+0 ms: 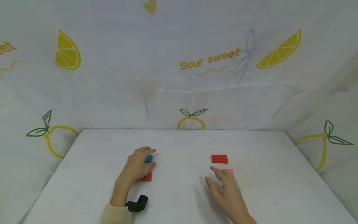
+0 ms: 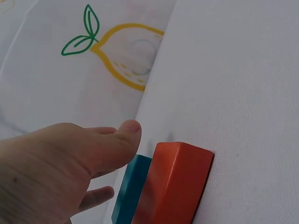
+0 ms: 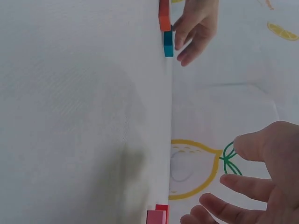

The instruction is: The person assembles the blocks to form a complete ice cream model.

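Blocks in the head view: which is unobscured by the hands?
The red block, beyond the pink block; it alone shows whole. The right hand partly covers the pink one, the left hand the blue block and orange block.

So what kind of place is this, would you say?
Probably a tabletop work booth, though the wider room isn't visible: a white table, lemon-print sheeting behind it and at both sides, and small blocks on the table, including a red block and an orange block.

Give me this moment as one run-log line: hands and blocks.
left hand: near blue block, orange block | right hand: near pink block | red block: beyond pink block | grip: none visible
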`<act>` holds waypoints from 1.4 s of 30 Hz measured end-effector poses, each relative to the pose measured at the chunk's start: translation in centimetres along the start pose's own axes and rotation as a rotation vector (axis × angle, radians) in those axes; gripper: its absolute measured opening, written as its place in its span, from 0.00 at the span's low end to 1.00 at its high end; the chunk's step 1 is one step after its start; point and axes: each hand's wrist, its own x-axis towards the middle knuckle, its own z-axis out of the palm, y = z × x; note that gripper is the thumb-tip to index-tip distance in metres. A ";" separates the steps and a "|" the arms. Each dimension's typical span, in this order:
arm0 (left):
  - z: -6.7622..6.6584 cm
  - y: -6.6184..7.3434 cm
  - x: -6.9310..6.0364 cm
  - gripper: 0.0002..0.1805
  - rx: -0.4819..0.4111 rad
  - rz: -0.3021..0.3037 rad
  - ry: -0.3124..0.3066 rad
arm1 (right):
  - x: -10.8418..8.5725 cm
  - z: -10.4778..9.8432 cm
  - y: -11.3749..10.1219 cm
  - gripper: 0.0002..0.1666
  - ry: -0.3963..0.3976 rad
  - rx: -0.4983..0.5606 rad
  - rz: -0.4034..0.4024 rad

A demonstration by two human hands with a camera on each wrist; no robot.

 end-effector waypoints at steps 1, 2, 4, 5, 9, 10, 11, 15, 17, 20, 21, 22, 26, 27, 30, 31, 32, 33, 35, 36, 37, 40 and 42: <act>0.0 -0.1 -0.1 0.24 -0.001 -0.014 -0.009 | -0.2 -0.1 0.3 0.24 0.006 -0.001 0.009; 0.0 -0.2 -0.1 0.24 0.003 -0.028 -0.017 | -0.5 -0.2 0.6 0.24 0.016 -0.005 0.009; 0.1 -0.3 -0.2 0.24 0.006 -0.053 -0.024 | -0.9 -0.5 1.1 0.24 0.027 -0.021 0.016; 0.1 -0.4 -0.2 0.24 0.006 -0.061 -0.023 | -1.1 -0.7 1.3 0.24 0.018 -0.033 0.033; 0.4 -0.7 -0.3 0.24 0.002 -0.065 0.000 | -1.6 -1.6 2.1 0.27 -0.075 -0.086 0.153; 0.6 -0.9 -0.3 0.24 -0.002 -0.058 0.010 | -1.6 -1.8 2.3 0.28 -0.106 -0.101 0.191; 0.6 -0.9 -0.3 0.24 -0.005 -0.054 0.019 | -1.7 -2.0 2.5 0.30 -0.143 -0.116 0.237; 0.9 -1.1 -0.4 0.23 -0.025 -0.046 0.040 | -1.9 -2.4 3.4 0.36 -0.220 -0.171 0.328; 0.9 -1.1 -0.4 0.22 -0.041 -0.048 0.039 | -2.1 -2.7 3.9 0.37 -0.223 -0.185 0.345; 0.9 -1.2 -0.4 0.22 -0.067 -0.065 0.029 | -2.4 -2.9 4.8 0.38 -0.224 -0.205 0.361; 0.9 -1.3 -0.4 0.22 -0.074 -0.074 0.026 | -2.5 -2.9 5.0 0.40 -0.233 -0.210 0.371; 0.9 -1.3 -0.5 0.22 -0.081 -0.083 0.023 | -2.5 -2.9 5.3 0.41 -0.245 -0.215 0.383; 0.8 -1.4 -0.4 0.23 -0.103 -0.106 0.013 | -2.5 -2.6 6.0 0.46 -0.312 -0.223 0.449; 0.8 -1.5 -0.4 0.22 -0.107 -0.108 0.012 | -2.6 -2.6 6.1 0.46 -0.326 -0.220 0.467; 0.6 -1.6 -0.4 0.22 -0.116 -0.112 0.012 | -2.5 -2.3 6.4 0.44 -0.355 -0.204 0.502; 0.6 -1.6 -0.4 0.22 -0.118 -0.114 0.014 | -2.5 -2.2 6.4 0.43 -0.362 -0.199 0.508; 0.5 -1.6 -0.4 0.22 -0.119 -0.113 0.014 | -2.5 -2.2 6.5 0.42 -0.364 -0.190 0.508; 0.5 -1.7 -0.4 0.21 -0.118 -0.113 0.015 | -2.5 -2.1 6.5 0.40 -0.360 -0.187 0.499; 0.5 -1.7 -0.4 0.21 -0.118 -0.112 0.018 | -2.5 -2.1 6.5 0.38 -0.347 -0.181 0.475; 0.5 -1.7 -0.4 0.21 -0.118 -0.110 0.022 | -2.5 -2.1 6.5 0.37 -0.343 -0.179 0.466; 0.5 -1.7 -0.4 0.21 -0.120 -0.108 0.027 | -2.5 -2.1 6.5 0.37 -0.338 -0.175 0.458; 0.7 -1.6 -0.3 0.21 -0.122 -0.103 0.044 | -2.4 -2.1 6.4 0.35 -0.327 -0.157 0.451; 0.7 -1.3 -0.2 0.21 -0.125 -0.090 0.056 | -2.2 -1.9 6.0 0.35 -0.327 -0.139 0.459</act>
